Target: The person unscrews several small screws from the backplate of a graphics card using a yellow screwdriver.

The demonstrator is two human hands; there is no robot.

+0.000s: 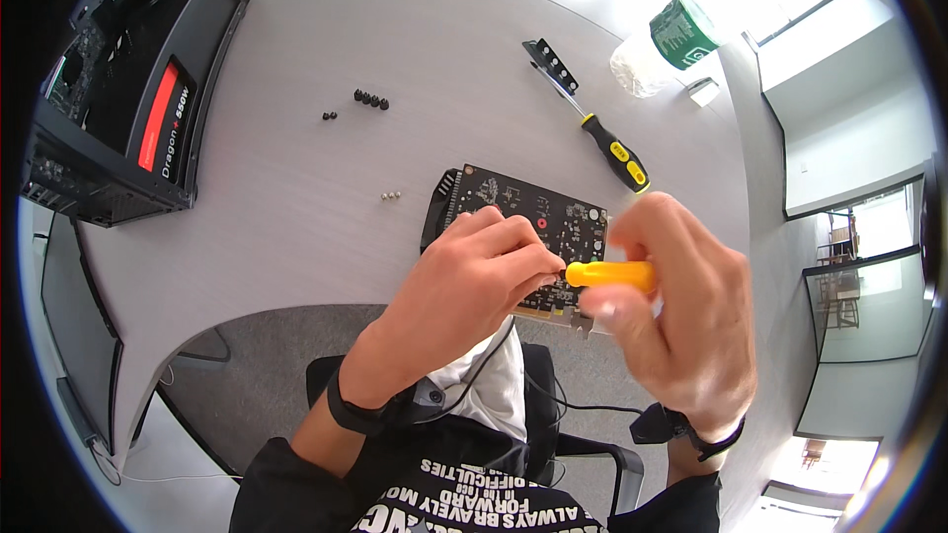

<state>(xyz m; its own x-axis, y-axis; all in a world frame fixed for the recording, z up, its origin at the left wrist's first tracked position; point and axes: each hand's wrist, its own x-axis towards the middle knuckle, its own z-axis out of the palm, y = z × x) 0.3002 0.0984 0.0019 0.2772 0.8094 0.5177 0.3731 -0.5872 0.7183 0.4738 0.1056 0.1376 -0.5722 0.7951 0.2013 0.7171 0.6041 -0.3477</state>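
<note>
A graphics card (523,199) lies near the table's front edge with its dark circuit side up. My right hand (696,306), slightly blurred, is closed around the yellow handle of a screwdriver (610,275) held over the card's right part. The screwdriver points left, and its short dark shaft ends at my left fingertips. My left hand (474,266) rests over the card with its fingers pinched together by the tip. What those fingers hold is hidden. Past the card lies a second screwdriver (614,152), black and yellow, its tip by a black bracket (553,67).
Several black screws (371,100), two smaller black ones (329,116) and a few silver screws (391,196) lie on the grey table (296,257). An open computer case (163,118) stands at the left. A green-labelled tub (681,32) sits far right. Cables hang below my hands.
</note>
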